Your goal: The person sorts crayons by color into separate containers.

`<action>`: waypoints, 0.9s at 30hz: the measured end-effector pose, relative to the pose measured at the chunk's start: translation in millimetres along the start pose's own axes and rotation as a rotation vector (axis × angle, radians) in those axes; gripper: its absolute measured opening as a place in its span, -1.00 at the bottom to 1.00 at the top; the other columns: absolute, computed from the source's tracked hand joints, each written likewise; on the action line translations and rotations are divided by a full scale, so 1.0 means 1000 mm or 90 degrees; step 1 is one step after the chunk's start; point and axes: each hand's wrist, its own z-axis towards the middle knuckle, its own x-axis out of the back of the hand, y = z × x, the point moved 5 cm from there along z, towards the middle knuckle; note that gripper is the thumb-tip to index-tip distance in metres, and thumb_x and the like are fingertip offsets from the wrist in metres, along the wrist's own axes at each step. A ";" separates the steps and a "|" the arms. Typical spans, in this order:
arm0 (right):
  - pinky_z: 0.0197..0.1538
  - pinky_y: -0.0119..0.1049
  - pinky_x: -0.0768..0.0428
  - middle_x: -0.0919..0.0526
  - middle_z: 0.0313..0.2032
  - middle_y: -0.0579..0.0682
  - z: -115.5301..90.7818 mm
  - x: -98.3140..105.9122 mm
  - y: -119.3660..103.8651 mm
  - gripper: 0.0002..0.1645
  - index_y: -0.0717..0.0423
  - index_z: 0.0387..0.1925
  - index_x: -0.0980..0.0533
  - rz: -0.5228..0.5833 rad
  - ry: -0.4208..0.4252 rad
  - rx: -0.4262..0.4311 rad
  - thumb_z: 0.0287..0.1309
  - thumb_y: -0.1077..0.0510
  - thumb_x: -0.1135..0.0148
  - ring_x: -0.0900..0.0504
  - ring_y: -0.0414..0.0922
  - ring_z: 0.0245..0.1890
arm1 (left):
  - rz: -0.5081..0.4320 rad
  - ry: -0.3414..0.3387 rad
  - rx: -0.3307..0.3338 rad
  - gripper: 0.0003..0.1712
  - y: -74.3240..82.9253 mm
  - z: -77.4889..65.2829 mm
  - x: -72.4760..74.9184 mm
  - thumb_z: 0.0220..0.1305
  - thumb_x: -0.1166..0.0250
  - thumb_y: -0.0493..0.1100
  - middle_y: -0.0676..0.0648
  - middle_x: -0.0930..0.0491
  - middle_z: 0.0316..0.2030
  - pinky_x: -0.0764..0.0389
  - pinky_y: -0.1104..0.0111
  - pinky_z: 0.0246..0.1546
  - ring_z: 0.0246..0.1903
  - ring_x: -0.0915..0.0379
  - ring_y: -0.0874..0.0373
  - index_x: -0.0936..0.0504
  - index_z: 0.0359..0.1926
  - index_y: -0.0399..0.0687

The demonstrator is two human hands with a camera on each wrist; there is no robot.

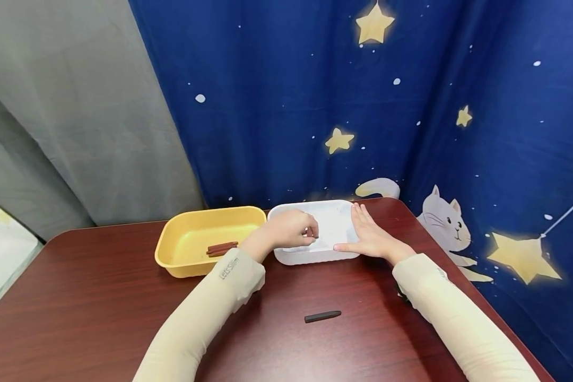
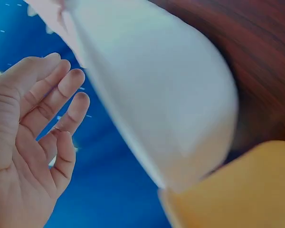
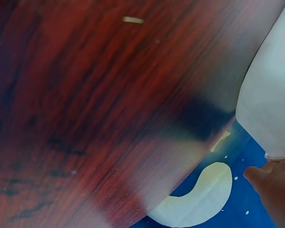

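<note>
My left hand reaches over the white basket with its fingers loosely bent. In the left wrist view its palm side shows dark smudges on the fingertips, and no object shows between them. A small dark bit appears beside these fingertips in the head view, mostly covered by the hand. At the basket's right end, my right hand rests against the rim, fingers straight and thumb along the near side. A black crayon lies on the table in front of the basket.
Left of the white basket stands a yellow basket with several red-brown crayons inside. Both sit near the far edge of the dark red wooden table. Behind it hangs a blue star-patterned curtain beside a grey one.
</note>
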 end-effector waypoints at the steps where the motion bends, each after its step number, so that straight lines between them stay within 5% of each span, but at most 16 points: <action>1: 0.55 0.18 0.18 0.39 0.56 0.30 0.000 0.000 0.000 0.52 0.41 0.52 0.33 0.001 0.001 0.003 0.06 -0.51 -0.23 0.43 0.21 0.57 | -0.001 0.005 -0.009 -0.84 0.005 -0.001 0.001 0.27 -0.28 -0.19 0.02 -0.73 -0.28 -0.59 0.37 -0.14 -0.28 -0.60 0.17 -0.76 -0.21 -0.07; 11: 0.54 0.20 0.18 0.40 0.55 0.31 -0.001 0.001 0.000 0.53 0.43 0.51 0.34 0.001 -0.002 0.006 0.06 -0.51 -0.23 0.42 0.23 0.57 | -0.037 -0.011 -0.096 -0.83 0.048 -0.017 -0.005 0.29 -0.29 -0.18 0.02 -0.71 -0.27 -0.58 0.36 -0.04 -0.21 -0.61 0.14 -0.73 -0.15 -0.10; 27: 0.55 0.17 0.18 0.37 0.56 0.31 -0.002 0.001 -0.001 0.53 0.42 0.51 0.33 -0.003 0.002 0.004 0.04 -0.51 -0.24 0.37 0.23 0.57 | -0.102 -0.121 -0.147 -0.81 0.078 -0.037 -0.040 0.30 -0.34 -0.16 0.04 -0.72 -0.27 -0.49 0.65 -0.20 -0.29 -0.62 0.33 -0.70 -0.11 -0.12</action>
